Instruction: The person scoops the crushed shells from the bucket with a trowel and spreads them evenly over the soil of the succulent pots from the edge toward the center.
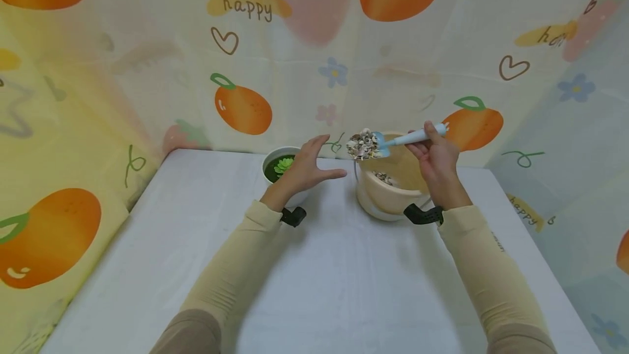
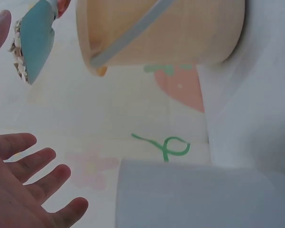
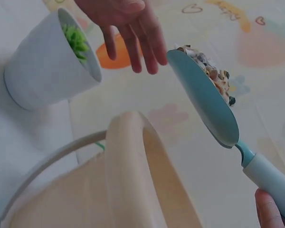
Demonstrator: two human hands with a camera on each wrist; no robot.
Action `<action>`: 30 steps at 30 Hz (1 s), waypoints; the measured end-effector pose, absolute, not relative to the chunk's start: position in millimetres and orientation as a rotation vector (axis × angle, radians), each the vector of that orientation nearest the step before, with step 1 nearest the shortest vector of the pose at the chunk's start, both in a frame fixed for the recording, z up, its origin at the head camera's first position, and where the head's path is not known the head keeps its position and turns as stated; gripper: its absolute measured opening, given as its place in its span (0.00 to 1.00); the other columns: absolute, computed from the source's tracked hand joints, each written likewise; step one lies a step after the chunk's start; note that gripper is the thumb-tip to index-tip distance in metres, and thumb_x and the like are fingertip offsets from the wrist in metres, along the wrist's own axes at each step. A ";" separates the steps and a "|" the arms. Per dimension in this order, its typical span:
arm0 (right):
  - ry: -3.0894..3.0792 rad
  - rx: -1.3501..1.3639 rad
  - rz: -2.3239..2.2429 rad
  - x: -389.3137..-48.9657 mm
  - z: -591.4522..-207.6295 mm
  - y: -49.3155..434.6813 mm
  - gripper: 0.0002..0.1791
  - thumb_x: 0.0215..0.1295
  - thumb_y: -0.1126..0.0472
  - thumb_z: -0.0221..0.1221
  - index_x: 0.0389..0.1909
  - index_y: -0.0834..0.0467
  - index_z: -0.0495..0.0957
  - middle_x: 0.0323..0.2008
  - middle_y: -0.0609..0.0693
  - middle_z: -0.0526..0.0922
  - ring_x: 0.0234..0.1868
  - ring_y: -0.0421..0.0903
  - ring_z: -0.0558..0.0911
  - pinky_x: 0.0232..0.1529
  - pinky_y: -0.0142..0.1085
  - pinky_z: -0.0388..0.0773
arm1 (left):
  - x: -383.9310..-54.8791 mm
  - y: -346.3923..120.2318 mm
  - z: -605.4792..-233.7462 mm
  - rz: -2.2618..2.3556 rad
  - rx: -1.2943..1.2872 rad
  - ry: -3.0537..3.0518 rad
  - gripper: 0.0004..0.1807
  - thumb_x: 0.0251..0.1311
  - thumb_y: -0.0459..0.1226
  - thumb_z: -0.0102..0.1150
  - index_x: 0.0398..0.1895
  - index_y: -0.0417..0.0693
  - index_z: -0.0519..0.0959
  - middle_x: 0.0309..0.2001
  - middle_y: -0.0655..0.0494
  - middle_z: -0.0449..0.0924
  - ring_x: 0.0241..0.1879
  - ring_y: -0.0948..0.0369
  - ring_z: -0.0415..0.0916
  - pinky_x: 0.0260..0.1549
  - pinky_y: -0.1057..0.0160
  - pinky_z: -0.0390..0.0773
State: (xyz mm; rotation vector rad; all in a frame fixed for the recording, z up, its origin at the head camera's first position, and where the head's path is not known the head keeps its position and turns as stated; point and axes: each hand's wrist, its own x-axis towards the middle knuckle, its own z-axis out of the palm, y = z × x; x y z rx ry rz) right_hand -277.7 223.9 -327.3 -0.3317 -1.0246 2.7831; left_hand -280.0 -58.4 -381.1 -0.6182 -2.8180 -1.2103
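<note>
My right hand (image 1: 438,163) grips the pale handle of a small blue trowel (image 1: 384,144) above a cream bucket (image 1: 388,201). A heap of small shells (image 1: 362,145) fills the trowel's scoop, and more shells lie inside the bucket. In the right wrist view the trowel (image 3: 204,97) is tilted with its load on the far side. My left hand (image 1: 303,171) hovers between the bucket and a white pot (image 3: 52,61), its fingers spread and holding nothing. A green succulent (image 1: 283,166) grows in the pot, which the left hand partly hides in the head view.
A white cloth covers the table (image 1: 314,288). Right behind its far edge hangs a fruit-patterned curtain (image 1: 304,70), which also runs along both sides. The bucket's grey carrying handle (image 2: 133,33) hangs down at its side.
</note>
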 end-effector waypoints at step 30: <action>-1.122 -0.373 2.819 -282.2 -337.8 170.7 0.06 0.66 0.63 0.60 0.38 0.62 0.77 0.26 0.60 0.84 0.32 0.50 0.88 0.40 0.42 0.82 | -274.0 -111.5 -387.4 -1.203 -0.461 -2.801 0.56 0.48 0.59 0.70 0.77 0.56 0.53 0.77 0.51 0.50 0.75 0.47 0.49 0.68 0.37 0.59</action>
